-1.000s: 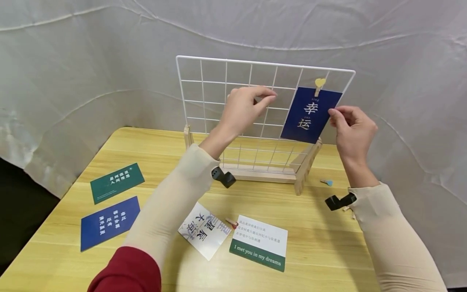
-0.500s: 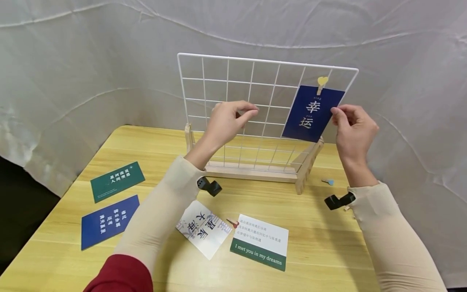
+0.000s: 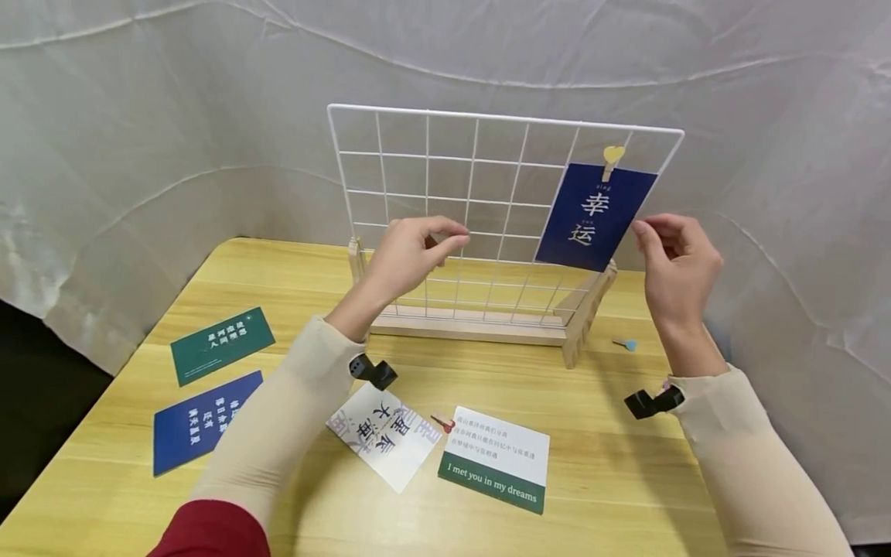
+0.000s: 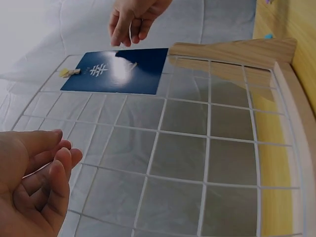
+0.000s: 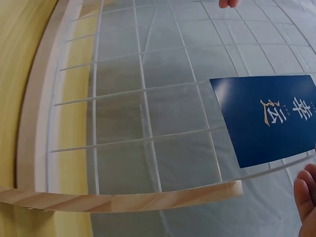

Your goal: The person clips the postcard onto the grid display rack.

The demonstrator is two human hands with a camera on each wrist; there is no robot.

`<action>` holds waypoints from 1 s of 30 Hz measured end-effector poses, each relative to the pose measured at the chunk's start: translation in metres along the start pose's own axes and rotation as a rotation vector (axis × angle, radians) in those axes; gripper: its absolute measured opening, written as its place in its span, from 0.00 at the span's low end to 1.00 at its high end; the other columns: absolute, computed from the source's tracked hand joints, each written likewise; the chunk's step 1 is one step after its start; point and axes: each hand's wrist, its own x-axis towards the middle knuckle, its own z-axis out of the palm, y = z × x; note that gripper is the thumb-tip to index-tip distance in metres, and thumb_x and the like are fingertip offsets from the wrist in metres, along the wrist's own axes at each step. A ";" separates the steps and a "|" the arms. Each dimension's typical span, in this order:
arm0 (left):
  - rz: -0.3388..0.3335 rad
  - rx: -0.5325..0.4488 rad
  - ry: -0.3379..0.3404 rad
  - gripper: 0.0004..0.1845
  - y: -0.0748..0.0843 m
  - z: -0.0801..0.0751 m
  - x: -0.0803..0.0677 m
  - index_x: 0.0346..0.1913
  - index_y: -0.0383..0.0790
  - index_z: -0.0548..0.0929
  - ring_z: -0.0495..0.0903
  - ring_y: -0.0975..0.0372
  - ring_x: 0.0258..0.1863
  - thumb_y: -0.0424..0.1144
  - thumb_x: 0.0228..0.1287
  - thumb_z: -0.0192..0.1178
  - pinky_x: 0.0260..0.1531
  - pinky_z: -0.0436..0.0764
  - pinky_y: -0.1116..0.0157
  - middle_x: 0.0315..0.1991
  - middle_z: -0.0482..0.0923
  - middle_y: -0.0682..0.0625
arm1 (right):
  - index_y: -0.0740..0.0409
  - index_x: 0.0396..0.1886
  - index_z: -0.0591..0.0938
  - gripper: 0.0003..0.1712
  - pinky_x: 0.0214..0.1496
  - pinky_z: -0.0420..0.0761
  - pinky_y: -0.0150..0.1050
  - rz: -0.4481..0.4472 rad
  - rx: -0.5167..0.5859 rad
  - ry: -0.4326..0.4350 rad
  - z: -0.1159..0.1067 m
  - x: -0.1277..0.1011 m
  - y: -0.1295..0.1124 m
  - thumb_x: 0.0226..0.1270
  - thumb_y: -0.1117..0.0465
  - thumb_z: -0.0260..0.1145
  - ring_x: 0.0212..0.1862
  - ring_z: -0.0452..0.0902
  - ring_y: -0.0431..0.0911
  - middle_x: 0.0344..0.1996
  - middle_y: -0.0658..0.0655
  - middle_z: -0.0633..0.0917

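Note:
A dark blue card with white characters hangs at the right of the white wire grid, held at its top by a clothespin with a yellow heart. My right hand is just beside the card's right edge, fingers loosely bent around nothing; the left wrist view shows a small gap between those fingertips and the card. In front of the grid's left half hovers my left hand, thumb and fingers loosely curved with nothing in them.
Wooden feet and a base bar support the grid. On the table lie a green card, a blue card, a white card, a white-and-green card, a red-ended clothespin and a blue-ended clothespin.
My left hand has drawn away from the hanging card, moving left and down. The right hand has come off the card's edge and dropped slightly. The card stays clipped on the grid.

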 end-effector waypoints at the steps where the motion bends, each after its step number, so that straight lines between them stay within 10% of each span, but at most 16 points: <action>1: -0.005 0.008 -0.007 0.13 -0.002 -0.001 -0.003 0.49 0.47 0.87 0.77 0.64 0.23 0.48 0.71 0.59 0.22 0.73 0.65 0.30 0.83 0.56 | 0.66 0.42 0.85 0.13 0.35 0.73 0.27 -0.003 -0.002 -0.009 -0.001 -0.002 0.002 0.65 0.60 0.70 0.31 0.77 0.37 0.30 0.43 0.83; 16: -0.063 -0.003 -0.146 0.16 -0.025 0.007 -0.035 0.53 0.45 0.85 0.81 0.61 0.37 0.49 0.69 0.61 0.35 0.81 0.64 0.49 0.84 0.54 | 0.68 0.49 0.82 0.14 0.42 0.74 0.23 0.033 -0.011 -0.191 -0.017 -0.039 0.022 0.67 0.66 0.67 0.39 0.78 0.35 0.38 0.41 0.82; 30: -0.041 -0.034 -0.237 0.15 -0.041 0.032 -0.061 0.53 0.45 0.85 0.80 0.64 0.38 0.47 0.69 0.61 0.39 0.80 0.67 0.47 0.84 0.53 | 0.64 0.52 0.82 0.15 0.43 0.75 0.22 0.175 -0.022 -0.313 -0.032 -0.076 0.045 0.68 0.62 0.67 0.42 0.79 0.34 0.41 0.41 0.82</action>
